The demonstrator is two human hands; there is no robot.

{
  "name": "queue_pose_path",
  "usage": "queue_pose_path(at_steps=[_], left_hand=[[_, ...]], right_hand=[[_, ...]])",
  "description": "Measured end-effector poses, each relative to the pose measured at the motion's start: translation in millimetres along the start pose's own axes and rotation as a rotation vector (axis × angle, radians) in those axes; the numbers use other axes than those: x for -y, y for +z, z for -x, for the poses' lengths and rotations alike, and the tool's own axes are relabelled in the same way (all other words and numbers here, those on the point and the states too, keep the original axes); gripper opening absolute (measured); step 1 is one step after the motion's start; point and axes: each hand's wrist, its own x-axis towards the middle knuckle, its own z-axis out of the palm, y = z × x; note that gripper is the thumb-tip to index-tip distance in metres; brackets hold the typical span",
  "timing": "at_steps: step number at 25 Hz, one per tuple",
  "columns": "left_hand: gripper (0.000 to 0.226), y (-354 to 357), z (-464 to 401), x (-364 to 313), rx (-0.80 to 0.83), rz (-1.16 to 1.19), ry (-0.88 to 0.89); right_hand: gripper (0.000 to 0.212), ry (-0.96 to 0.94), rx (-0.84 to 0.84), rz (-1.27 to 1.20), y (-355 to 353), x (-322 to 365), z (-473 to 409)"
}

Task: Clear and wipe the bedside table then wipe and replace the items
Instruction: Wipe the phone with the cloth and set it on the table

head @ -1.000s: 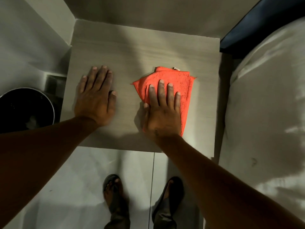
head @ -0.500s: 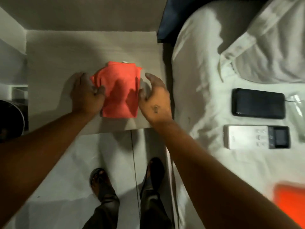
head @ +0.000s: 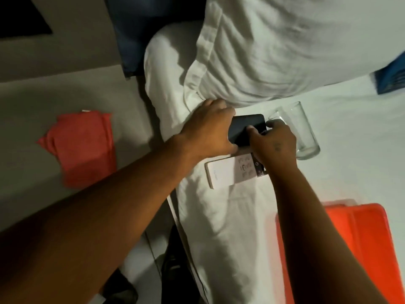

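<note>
The folded orange cloth [head: 81,148] lies alone on the pale bedside table [head: 32,99] at the left. On the white bed a black phone [head: 247,128] is gripped from both sides: my left hand [head: 208,130] covers its left end, my right hand [head: 271,141] holds its right end with the thumb on top. Just below the phone lies a white remote [head: 230,172], partly under my right wrist. An empty clear glass [head: 300,132] lies on its side right of my right hand.
A white pillow [head: 295,47] sits above the hands on the bed. An orange flat item [head: 363,249] lies at the lower right of the bed, a blue object [head: 390,80] at the right edge. A dark headboard [head: 142,25] stands behind the table. My feet show below.
Both hands have left the orange cloth on the table and moved right onto the bed, closing on the black phone. The view has swung right toward the bed.
</note>
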Motion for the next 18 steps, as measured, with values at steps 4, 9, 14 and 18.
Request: queue_pose_path(at_steps=[4, 9, 14, 18], left_hand=[[0.074, -9, -2, -3, 0.046, 0.001, -0.022], [0.057, -53, 52, 48, -0.076, 0.433, -0.207], [0.045, -68, 152, 141, -0.011, 1.797, -0.39], [0.053, -43, 229, 215, -0.278, 2.008, -0.7]], right_hand=[[0.041, 0.047, 0.077, 0.007, -7, 15, -9], [0.029, -0.229, 0.285, -0.532, -2, 70, 14], [0.019, -0.414, 0.614, -0.553, 106, 163, 78], [0.023, -0.423, 0.611, -0.464, 210, 200, 109]])
